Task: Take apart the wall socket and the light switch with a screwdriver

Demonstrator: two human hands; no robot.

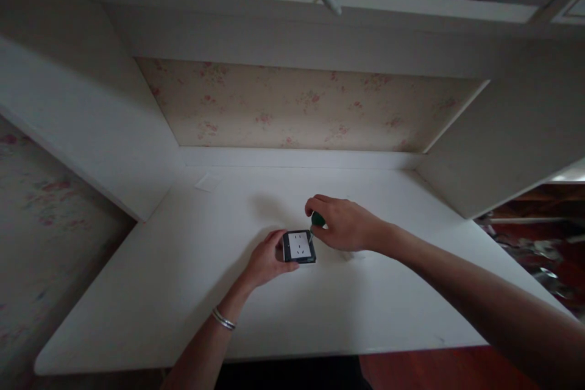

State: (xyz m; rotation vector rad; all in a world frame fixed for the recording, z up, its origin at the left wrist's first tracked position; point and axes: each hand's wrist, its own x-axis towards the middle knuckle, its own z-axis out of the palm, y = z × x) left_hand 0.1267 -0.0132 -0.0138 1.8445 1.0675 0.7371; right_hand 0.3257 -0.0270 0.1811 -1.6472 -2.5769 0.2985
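A wall socket (300, 245) with a white face and a dark frame is held just above the white tabletop. My left hand (269, 259) grips it from the left side, thumb along the near edge and fingers at the far edge. In my right hand (340, 222) is a screwdriver (317, 219) with a green handle. Its thin shaft slants down to the right edge of the socket's frame. Whether the tip sits in a screw is too small to make out.
A square, whitish flat piece (207, 182) lies at the back left of the white tabletop (256, 329). Small pale items (351, 255) rest under my right forearm. White side panels flank the table, and an open cabinet shelf (393, 3) hangs above.
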